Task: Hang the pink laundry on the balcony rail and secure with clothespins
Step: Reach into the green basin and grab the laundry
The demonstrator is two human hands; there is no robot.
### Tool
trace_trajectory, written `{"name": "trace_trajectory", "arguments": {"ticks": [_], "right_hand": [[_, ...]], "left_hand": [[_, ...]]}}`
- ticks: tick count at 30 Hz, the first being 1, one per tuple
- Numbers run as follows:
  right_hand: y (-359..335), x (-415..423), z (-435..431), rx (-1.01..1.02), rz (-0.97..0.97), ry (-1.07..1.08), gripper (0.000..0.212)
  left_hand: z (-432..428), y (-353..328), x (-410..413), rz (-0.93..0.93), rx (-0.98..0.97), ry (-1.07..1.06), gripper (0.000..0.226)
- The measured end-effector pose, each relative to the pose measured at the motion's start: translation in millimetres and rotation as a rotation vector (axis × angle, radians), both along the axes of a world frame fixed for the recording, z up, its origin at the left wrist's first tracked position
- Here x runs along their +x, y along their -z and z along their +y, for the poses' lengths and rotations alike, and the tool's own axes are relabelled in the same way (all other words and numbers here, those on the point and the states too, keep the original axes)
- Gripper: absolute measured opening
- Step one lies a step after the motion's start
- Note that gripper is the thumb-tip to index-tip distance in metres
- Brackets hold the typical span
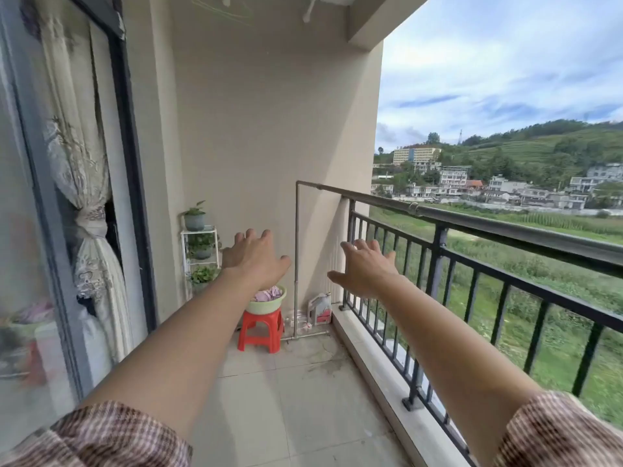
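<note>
While both forearms are held straight out along the balcony, the left sleeve point(101, 436) and right sleeve point(556, 433), both in a brown check, sit at the lower corners of the view, above the tiled floor point(286, 399).

Hand state:
- Left hand point(256, 259): palm down, fingers point(266, 235) spread wide, holding nothing.
- Right hand point(365, 269): palm down, fingers point(374, 246) spread wide, holding nothing. It is just inside the balcony rail point(505, 229) and apart from it.
- The two hands are level with each other and do not touch.

Task item: the pink laundry point(268, 293) lies bunched in a pale green basin point(266, 306). The basin stands on a red plastic stool point(260, 330) at the far end of the balcony, against the end wall point(253, 129). Both hands are well short of it (the left wrist overlaps the basin's upper edge in this view only).

Surroundings:
- Right side: the dark metal rail runs from the near corner to the end wall.
- A thin metal pipe point(296, 251) rises from the floor just right of the stool and bends to join the rail top.
- A white jug point(319, 308) stands on the floor between the pipe and the rail.
- Left of the stool: a white plant shelf point(200, 251) carries potted plants.
- Left side: a glass door point(27, 264) with a tied patterned curtain point(84, 197) behind it.
</note>
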State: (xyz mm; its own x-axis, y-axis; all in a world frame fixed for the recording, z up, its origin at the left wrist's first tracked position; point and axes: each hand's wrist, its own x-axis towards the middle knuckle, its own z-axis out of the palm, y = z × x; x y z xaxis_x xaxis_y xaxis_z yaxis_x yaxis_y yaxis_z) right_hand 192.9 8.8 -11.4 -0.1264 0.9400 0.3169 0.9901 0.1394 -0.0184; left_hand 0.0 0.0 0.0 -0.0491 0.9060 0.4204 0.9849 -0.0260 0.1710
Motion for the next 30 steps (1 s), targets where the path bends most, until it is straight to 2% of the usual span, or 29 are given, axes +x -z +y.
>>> {"name": "trace_trajectory", "arguments": {"ticks": [6,9,12,15,22,30], "right_hand": [[-5,-12,127,0.023,-0.049,-0.007,0.068],[-7,-22,196,0.024,0.004,-0.001,0.067],[6,-39,256,-0.013,0.045,-0.023,0.066],[27,-56,320,-0.041,0.036,-0.037,0.067],[79,-122,488,-0.100,-0.021,-0.072,0.066],[85,-204,709,-0.091,0.008,-0.051,0.067]], "left_hand": [[127,-2,-8,0.008,-0.031,-0.031,0.058],[187,-2,-18,-0.002,-0.001,-0.029,0.056],[244,11,-32,0.042,-0.013,-0.024,0.056],[308,31,-50,-0.010,-0.054,-0.044,0.058],[478,76,-108,0.004,-0.146,-0.056,0.057],[697,86,-174,-0.027,-0.167,-0.008,0.057]]}}
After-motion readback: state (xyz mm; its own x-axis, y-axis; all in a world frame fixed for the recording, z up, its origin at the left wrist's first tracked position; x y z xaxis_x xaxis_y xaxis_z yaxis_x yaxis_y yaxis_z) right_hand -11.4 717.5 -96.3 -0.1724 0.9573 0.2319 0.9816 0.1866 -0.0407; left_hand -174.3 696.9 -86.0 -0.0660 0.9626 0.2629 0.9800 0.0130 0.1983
